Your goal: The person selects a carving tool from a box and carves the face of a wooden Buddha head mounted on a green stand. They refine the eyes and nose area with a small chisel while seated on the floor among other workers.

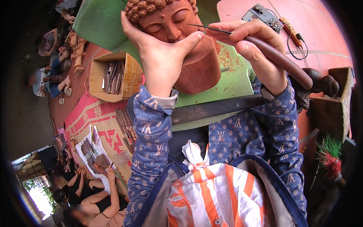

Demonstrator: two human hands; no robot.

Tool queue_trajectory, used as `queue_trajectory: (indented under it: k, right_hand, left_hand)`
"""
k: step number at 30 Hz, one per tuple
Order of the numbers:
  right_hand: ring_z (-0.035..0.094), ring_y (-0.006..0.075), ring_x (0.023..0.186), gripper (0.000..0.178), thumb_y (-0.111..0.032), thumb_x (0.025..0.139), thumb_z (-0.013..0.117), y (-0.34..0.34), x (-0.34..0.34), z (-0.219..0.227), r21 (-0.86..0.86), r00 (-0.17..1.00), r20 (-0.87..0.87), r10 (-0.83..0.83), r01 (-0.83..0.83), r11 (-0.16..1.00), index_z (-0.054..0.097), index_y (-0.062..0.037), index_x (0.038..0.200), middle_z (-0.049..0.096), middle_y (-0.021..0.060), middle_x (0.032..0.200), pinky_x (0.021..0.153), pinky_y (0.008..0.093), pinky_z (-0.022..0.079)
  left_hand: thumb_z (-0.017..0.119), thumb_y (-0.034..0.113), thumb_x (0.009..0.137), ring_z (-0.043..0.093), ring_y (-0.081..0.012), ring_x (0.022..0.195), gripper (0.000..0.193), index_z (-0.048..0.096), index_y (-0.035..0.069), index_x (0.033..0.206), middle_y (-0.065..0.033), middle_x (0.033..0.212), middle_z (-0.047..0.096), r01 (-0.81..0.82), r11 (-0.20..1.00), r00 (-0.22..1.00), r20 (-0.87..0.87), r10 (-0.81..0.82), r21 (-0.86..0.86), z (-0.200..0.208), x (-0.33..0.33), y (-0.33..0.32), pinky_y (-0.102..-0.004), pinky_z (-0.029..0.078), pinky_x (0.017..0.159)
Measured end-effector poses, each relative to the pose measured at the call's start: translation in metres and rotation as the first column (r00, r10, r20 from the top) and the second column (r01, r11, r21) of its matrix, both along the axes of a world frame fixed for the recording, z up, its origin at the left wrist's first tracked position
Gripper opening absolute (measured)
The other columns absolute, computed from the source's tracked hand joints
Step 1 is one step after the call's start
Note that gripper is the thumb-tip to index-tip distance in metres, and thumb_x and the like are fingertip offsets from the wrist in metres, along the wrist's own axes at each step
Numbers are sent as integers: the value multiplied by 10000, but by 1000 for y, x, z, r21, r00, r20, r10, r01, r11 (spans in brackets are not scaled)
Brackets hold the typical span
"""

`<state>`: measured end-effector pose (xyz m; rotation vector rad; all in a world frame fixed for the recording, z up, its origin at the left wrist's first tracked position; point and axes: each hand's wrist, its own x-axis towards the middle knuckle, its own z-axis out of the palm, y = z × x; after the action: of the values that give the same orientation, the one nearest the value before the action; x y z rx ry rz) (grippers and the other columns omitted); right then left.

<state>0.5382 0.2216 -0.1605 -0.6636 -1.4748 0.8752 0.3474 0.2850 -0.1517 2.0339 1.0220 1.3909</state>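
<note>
Clasping firmly, the grip of the left hand (pixel 159 55) is holding the reddish-brown carved head (pixel 174 34), with the thumb lying across the mouth area and the fingers bending around the cheek. The grip of the right hand (pixel 261 51) is grasping a carving tool (pixel 281 58), whose dark handle is running under the palm side and whose thin metal blade is pointing to the cheek, just beside the nose; whether its tip is touching the wood, I cannot tell. The head is resting on the green surface (pixel 236 85), directly before the person, and its face is looking toward them. Reddish shavings (pixel 227 56) are lying on the surface, to the right of the neck. To the left, a cardboard box (pixel 132 75) is containing many slim tools (pixel 114 75). To the right, a power strip (pixel 289 27) is lying on the tiled floor (pixel 321 34), and a brush (pixel 329 155) is showing green and red bristles. Other people are sitting along the left side.
</note>
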Motion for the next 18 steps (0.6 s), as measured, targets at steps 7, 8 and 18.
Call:
queue_trajectory:
  k: [7,8,18]
  right_hand:
    - [555,297,1158,261,-241,983,479,1,-6,7,32,997,73,18,-20,999,527,-4,884,582,270,1204,1033,407,385]
    - [555,278,1146,268,-246,986,474,2,-7,6,32,999,53,13,-14,999,511,-10,866,588,264,1199,1015,388,389]
    - [592,136,956,228,-212,958,543,-1,-26,5,20,993,-25,-115,115,993,554,-1,873,654,175,1135,827,272,452]
  left_hand:
    - [861,81,651,379,-281,1274,1147,10,-51,1409,-240,1352,344,-1,999,1000,28,2,-49,3,3,-3,-352,358,1060]
    - [861,82,651,381,-281,1271,1146,12,-52,1409,-240,1350,347,6,998,999,38,-4,-57,3,3,-3,-352,360,1058]
    - [864,94,646,410,-272,1241,1144,20,-54,1404,-229,1333,365,-7,995,997,71,14,-104,3,4,-4,-343,371,1048]
